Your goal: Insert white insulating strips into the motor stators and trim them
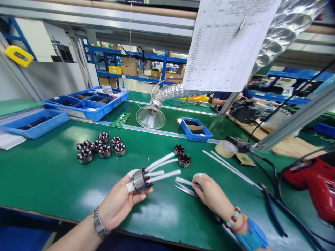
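Motor part (140, 180), round and shiny, sits in the left hand (117, 202), lifted a little over the green table (52, 174). Four white tubes (162, 167) stick out of the motor part and point away from the person. The left hand is curled around it, with the thumb and fingers pinching its sides. White covers (130, 187) sit on the fingertips, and a metal watch (98, 225) is on that wrist.

Just to the right of the motor part, the right hand (211, 195) lies flat on the scissors (184, 188), fingers bent down over them. Whether it grips them cannot be seen, for the handles hide under the hand. A short white tube (183, 181) lies by the blades. Beads (232, 218) and a blue band (252, 237) are on that wrist.

Just behind the motor part stand two more motor parts (181, 155). Behind it to the left sits a bunch of six motor parts (101, 148). To its right lie long white tubes (227, 165), then a tape roll (226, 149), blue pliers (272, 209) and a red tool (314, 184). Far behind the motor part are a clear funnel (150, 116), a small blue bin (196, 129) and big blue trays (86, 101). High above hangs a paper sheet (227, 42).
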The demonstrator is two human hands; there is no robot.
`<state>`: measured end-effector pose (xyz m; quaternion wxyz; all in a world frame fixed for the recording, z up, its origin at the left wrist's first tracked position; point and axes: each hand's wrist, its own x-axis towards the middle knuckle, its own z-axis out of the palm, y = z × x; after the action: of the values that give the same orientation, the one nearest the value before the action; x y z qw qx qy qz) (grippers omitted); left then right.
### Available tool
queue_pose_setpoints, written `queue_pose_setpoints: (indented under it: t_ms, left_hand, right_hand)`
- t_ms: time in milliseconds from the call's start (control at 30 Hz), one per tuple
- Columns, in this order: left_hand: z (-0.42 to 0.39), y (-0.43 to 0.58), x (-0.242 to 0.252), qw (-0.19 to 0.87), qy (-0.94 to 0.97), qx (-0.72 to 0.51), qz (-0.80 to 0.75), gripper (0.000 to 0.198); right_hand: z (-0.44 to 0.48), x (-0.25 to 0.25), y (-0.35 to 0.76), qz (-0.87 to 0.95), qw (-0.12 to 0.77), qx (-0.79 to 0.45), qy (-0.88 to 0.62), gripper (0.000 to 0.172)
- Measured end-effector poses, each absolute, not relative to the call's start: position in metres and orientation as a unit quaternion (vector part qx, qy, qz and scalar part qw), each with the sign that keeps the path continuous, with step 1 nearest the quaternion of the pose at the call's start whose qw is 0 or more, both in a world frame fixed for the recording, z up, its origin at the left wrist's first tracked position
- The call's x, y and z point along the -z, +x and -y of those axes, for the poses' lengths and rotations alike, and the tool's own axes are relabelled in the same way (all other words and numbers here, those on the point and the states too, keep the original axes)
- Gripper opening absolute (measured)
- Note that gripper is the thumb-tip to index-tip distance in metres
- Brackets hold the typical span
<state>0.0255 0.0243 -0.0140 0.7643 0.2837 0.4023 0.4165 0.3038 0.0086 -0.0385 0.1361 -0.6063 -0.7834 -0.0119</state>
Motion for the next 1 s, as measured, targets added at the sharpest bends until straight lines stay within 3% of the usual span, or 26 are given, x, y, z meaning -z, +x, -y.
queue_pose_setpoints:
  t_ms: [233, 433, 600, 700, 1000]
  left_hand:
    - [-0.017, 0.036, 0.017, 0.793, 0.281, -0.383, -0.382, 0.031]
    - [-0.009, 0.041, 0.018, 0.827, 0.304, -0.333, -0.337, 0.03]
    - [-0.006, 0.035, 0.015, 0.849, 0.301, -0.331, -0.282, 0.032]
    - [-0.003, 0.033, 0.012, 0.86, 0.305, -0.32, -0.256, 0.036]
    - [0.012, 0.051, 0.003, 0.807, 0.417, -0.293, -0.299, 0.033]
  right_hand:
    - [0.014, 0.015, 0.288, 0.783, 0.23, -0.012, -0.577, 0.021]
    - [0.041, -0.003, 0.252, 0.799, 0.369, -0.028, -0.473, 0.015]
    - [0.044, 0.001, 0.249, 0.802, 0.401, -0.037, -0.442, 0.021]
    - [0.044, 0.003, 0.245, 0.791, 0.411, -0.041, -0.451, 0.016]
    - [0.045, 0.032, 0.234, 0.794, 0.339, -0.06, -0.501, 0.022]
